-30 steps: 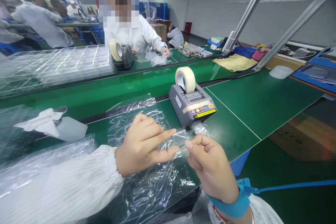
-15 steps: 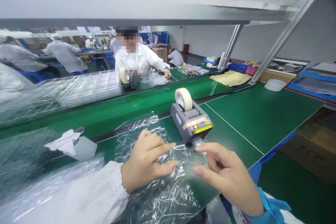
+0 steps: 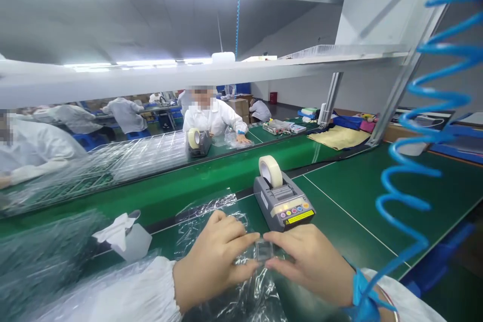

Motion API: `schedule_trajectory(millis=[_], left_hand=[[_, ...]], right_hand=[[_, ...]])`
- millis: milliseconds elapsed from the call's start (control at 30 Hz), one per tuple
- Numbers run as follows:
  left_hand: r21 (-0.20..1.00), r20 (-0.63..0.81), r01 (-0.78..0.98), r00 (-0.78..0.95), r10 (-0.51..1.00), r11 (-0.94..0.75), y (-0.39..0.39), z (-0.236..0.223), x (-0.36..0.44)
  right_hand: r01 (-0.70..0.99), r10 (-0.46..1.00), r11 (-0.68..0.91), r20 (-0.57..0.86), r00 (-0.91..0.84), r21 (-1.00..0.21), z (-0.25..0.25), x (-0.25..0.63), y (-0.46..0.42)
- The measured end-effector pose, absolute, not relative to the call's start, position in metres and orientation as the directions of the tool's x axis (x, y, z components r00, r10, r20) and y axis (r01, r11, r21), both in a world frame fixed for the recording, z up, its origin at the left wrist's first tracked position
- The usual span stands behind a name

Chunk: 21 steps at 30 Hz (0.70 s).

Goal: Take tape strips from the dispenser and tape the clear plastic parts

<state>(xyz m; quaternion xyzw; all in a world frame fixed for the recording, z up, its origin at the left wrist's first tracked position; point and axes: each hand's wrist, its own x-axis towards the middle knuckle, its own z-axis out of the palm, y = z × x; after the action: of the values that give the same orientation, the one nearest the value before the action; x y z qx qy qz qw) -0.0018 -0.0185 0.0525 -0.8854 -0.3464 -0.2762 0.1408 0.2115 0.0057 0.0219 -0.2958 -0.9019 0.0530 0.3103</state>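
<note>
A small square of clear plastic (image 3: 264, 250) sits wrapped in loose transparent film (image 3: 230, 292) between my hands. My left hand (image 3: 215, 261) holds its left side with the thumb and fingertips. My right hand (image 3: 309, 256) presses in from the right, fingertips on the same piece. Just beyond them stands a grey electric tape dispenser (image 3: 283, 206) with a cream tape roll (image 3: 270, 171) on top. The film's lower part runs under my wrists and off the bottom of the view.
A blue coiled cord (image 3: 415, 126) hangs at the right, in front of the green bench top (image 3: 350, 201). A white tissue lies on a grey pad (image 3: 128, 241) at the left. Across the bench, a co-worker (image 3: 209, 118) handles film beside a second dispenser (image 3: 198, 142).
My right hand has moved left and closed onto the clear piece. The view has tilted upward, and the blue coiled cord has come into view at the right.
</note>
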Motion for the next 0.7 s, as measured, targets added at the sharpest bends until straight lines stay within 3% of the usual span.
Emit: schedule_trajectory(millis=[100,267,367,467,600,700], left_hand=[[-0.115,0.457,0.737,0.635,0.623,-0.666,-0.022,0.062,-0.004],[-0.357,0.433,0.713,0.699,0.569,-0.604,-0.029,0.062,0.005],[-0.392,0.445,0.723,0.690,0.571,-0.568,-0.028,0.058,0.008],[-0.279,0.491,0.762,0.636,0.595,-0.585,-0.023,0.056,0.004],[-0.005,0.426,0.801,0.543,0.723,-0.598,-0.014,0.055,-0.005],[0.207,0.366,0.809,0.458,0.810,-0.551,-0.011,0.056,-0.009]], right_hand=[[0.539,0.573,0.811,0.495,-0.653,-0.227,0.020,0.206,0.010],[0.556,0.579,0.808,0.433,-0.691,-0.194,0.022,0.193,0.014],[0.540,0.562,0.819,0.454,-0.691,-0.193,0.021,0.190,0.015],[0.483,0.490,0.861,0.507,-0.709,-0.157,0.020,0.190,0.016],[0.399,0.353,0.916,0.575,-0.738,-0.050,0.018,0.191,0.018],[0.342,0.327,0.934,0.626,-0.708,-0.102,0.011,0.191,0.020]])
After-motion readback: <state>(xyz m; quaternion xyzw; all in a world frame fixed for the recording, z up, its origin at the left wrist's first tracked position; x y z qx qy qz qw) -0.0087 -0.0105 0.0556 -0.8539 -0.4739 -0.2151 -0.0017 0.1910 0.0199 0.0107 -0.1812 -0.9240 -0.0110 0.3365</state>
